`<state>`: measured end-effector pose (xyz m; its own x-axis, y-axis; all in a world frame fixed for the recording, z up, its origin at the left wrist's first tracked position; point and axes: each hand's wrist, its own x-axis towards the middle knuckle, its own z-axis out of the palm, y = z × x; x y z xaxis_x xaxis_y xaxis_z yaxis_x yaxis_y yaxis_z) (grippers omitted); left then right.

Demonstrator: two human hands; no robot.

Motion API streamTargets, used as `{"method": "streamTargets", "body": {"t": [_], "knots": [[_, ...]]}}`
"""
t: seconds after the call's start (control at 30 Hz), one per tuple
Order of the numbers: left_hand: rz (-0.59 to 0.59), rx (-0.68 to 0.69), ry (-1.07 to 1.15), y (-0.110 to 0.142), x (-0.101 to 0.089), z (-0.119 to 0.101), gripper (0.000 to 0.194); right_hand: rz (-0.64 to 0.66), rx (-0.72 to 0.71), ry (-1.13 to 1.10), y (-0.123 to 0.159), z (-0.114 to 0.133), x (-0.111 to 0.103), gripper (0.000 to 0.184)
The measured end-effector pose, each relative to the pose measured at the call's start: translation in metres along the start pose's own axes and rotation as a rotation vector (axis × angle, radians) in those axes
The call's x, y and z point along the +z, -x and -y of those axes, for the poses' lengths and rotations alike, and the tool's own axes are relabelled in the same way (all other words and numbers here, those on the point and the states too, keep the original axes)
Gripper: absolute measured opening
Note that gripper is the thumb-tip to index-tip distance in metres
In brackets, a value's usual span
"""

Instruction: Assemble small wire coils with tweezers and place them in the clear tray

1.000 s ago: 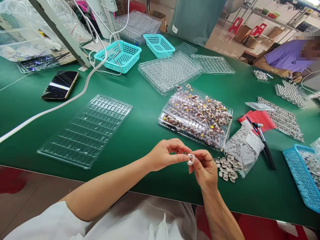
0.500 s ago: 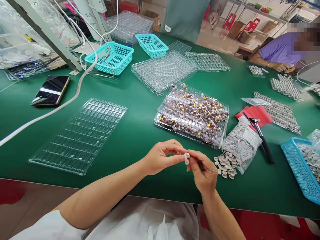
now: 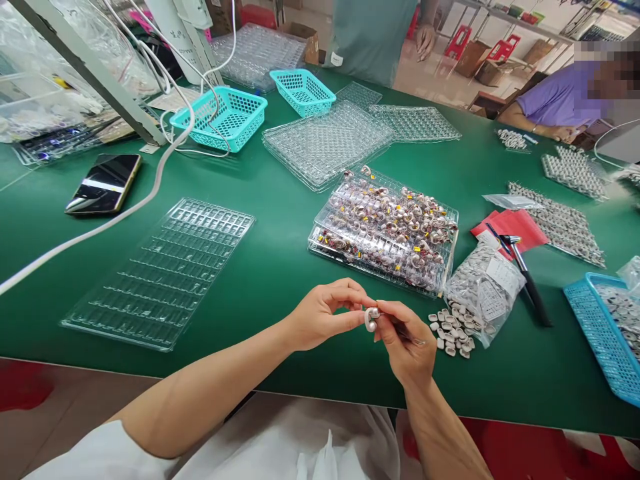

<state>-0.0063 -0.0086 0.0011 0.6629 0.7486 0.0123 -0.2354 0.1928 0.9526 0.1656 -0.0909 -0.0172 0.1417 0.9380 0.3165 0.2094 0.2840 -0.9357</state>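
Above the table's front edge, my left hand (image 3: 325, 313) pinches a small white C-shaped earbud (image 3: 371, 320) between thumb and forefinger. My right hand (image 3: 407, 340) is closed against the earbud's other side, its fingertips touching the part. A thin metal tool (image 3: 418, 342), which looks like tweezers, pokes out of my right hand; its tip is hidden by the fingers. Just beyond both hands, stacked clear trays (image 3: 320, 248) carry many similar white parts with wires and yellow tabs. To the right of my right hand lie loose small grey-white caps (image 3: 453, 331).
A plastic bag (image 3: 483, 287) of caps, red sheets (image 3: 525, 230) and a black-handled tool (image 3: 533, 293) lie right. Left are an unfilled clear tray (image 3: 160, 273), a phone (image 3: 103, 185) and a white cable (image 3: 100, 230). Blue baskets (image 3: 600, 340) (image 3: 253, 120) stand around. A co-worker (image 3: 560, 100) sits far right.
The earbud has been turned between my fingers, so its curved opening and a round silvery end now show. Both hands stay in nearly the same place.
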Motion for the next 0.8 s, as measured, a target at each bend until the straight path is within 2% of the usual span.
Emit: {"method": "streamTargets", "body": {"t": [0.43, 0.6, 0.8], "knots": [[0.041, -0.016, 0.092, -0.001, 0.001, -0.002, 0.014, 0.021, -0.088, 0.054, -0.003, 0.002, -0.002, 0.032], [0.028, -0.155, 0.197, 0.000, 0.003, -0.005, 0.016, 0.027, -0.116, 0.126, -0.005, 0.005, -0.003, 0.033], [-0.003, -0.347, 0.250, -0.004, -0.002, -0.007, 0.022, 0.130, -0.091, 0.164, -0.011, 0.010, -0.005, 0.036]]}}
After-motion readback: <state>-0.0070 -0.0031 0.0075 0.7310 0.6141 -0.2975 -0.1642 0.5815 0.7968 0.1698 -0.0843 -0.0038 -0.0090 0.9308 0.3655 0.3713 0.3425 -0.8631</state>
